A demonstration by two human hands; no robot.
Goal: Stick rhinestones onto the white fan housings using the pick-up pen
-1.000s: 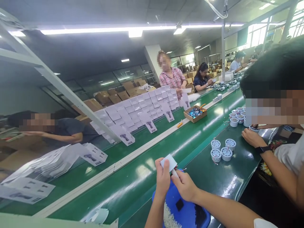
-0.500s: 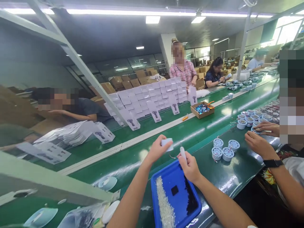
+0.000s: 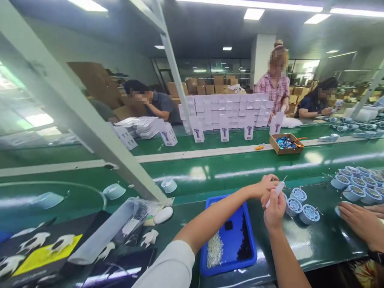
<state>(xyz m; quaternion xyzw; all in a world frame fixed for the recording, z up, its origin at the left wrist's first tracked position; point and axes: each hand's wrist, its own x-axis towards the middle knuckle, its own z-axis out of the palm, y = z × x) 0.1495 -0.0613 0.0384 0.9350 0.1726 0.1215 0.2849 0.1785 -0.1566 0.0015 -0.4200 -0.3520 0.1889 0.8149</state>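
Note:
My right hand (image 3: pixel 275 210) is closed around a slim white tube (image 3: pixel 274 195), tilted up to the right. A thin wire or tip shows at its upper end. My left hand (image 3: pixel 266 187) is just behind the tube, fingers curled; whatever it holds is hidden. Close to the right of my hands stand pale blue round housings (image 3: pixel 309 214) with spoked tops and small wires. Below my left forearm lies a blue tray (image 3: pixel 229 269). It holds a heap of small clear-white pieces (image 3: pixel 215 252), a strip of small black pieces (image 3: pixel 245 242) and a black square (image 3: pixel 228 225).
A co-worker's hand (image 3: pixel 357 224) lies at right beside many more housings (image 3: pixel 354 192). Beyond the green belt (image 3: pixel 240 172) are an open carton (image 3: pixel 286 149), an orange cutter (image 3: pixel 259 147) and stacked white boxes (image 3: pixel 228 110). A grey metal post (image 3: pixel 120 144) slants down at left.
The view has swung left. My left hand has moved right, across to the tube and the round housings; the pale part it held is now out of sight. My right hand still grips the tube.

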